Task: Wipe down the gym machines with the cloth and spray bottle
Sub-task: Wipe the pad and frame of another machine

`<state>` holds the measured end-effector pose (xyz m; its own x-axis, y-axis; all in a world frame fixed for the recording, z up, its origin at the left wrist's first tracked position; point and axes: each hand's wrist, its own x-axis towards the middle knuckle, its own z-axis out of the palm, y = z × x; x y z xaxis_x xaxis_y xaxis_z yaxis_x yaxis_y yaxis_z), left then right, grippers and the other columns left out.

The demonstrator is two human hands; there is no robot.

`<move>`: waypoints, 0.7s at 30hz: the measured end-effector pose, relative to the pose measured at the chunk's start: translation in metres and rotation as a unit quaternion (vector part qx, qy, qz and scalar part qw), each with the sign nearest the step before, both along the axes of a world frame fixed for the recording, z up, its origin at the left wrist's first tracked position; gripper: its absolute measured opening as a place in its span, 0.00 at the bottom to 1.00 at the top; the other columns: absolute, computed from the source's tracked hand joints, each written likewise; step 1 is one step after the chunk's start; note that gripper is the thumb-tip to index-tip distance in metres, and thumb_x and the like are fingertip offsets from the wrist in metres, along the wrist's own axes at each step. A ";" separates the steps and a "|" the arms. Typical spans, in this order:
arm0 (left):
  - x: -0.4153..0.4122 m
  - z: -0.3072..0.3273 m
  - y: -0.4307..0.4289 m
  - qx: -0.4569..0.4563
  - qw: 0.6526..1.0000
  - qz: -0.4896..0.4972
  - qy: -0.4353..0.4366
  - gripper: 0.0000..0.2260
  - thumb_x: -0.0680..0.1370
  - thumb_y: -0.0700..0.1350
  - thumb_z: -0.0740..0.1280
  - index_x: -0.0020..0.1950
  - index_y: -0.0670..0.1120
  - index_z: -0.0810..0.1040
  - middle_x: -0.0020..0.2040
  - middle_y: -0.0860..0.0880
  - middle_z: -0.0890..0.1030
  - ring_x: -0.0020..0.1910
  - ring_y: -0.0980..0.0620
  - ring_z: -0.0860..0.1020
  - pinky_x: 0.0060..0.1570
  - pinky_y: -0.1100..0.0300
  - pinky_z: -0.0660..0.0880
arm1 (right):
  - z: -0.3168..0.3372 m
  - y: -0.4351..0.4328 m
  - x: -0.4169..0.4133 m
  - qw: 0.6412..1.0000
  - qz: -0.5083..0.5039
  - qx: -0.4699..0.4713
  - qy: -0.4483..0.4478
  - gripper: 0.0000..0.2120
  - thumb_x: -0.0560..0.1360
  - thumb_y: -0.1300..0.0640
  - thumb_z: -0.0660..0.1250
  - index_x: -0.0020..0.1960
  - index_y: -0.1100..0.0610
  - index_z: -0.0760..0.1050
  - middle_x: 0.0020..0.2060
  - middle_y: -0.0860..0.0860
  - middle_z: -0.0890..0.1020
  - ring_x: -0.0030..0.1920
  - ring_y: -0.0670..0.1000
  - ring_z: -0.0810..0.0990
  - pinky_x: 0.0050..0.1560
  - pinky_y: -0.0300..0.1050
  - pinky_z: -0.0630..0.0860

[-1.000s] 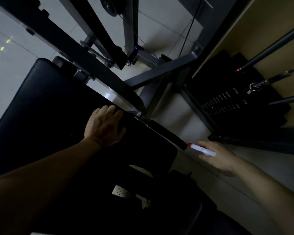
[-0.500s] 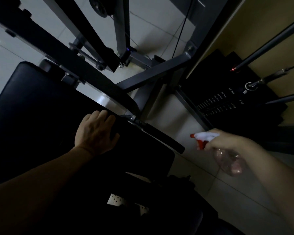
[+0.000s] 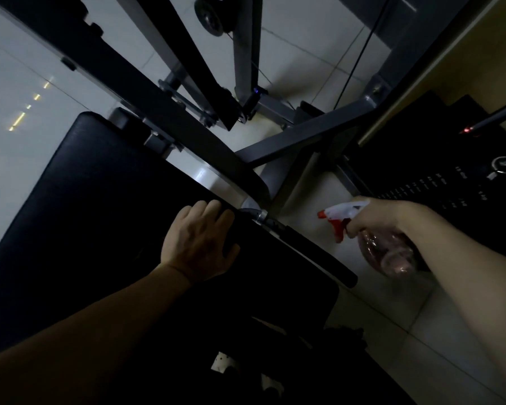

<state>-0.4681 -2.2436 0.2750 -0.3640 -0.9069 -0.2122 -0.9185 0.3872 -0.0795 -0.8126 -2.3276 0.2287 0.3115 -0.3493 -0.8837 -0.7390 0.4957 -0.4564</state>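
Note:
My left hand (image 3: 199, 244) lies flat on the black seat pad (image 3: 85, 214) of a gym machine, its fingers reaching over the pad's far edge. It is too dark to tell whether a cloth lies under the palm. My right hand (image 3: 383, 217) grips the neck of a spray bottle (image 3: 389, 255) with a clear pinkish body, white head and red nozzle and trigger. The nozzle points left at the black handle grip (image 3: 313, 252), which juts out beside the pad, a short gap away.
Dark steel frame beams (image 3: 164, 106) cross above the pad, with a pulley wheel (image 3: 212, 16) at the top. A black weight stack (image 3: 435, 182) with numbered plates stands at the right beside a yellowish wall. Pale floor tiles (image 3: 392, 323) show below the bottle.
My right hand has lifted the spray bottle and turned it from lying flat to hanging body-down, nozzle toward the handle. My left hand has stayed on the pad's edge.

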 end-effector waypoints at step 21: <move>0.004 -0.006 0.001 -0.029 0.999 -0.009 0.021 0.20 0.69 0.62 0.65 0.46 0.47 0.77 0.42 0.47 0.73 0.38 0.45 0.72 0.39 0.53 0.70 | 0.005 -0.014 0.033 0.994 0.080 -0.066 -0.038 0.33 0.73 0.75 0.64 0.63 0.40 0.73 0.51 0.36 0.81 0.58 0.38 0.78 0.54 0.29 0.73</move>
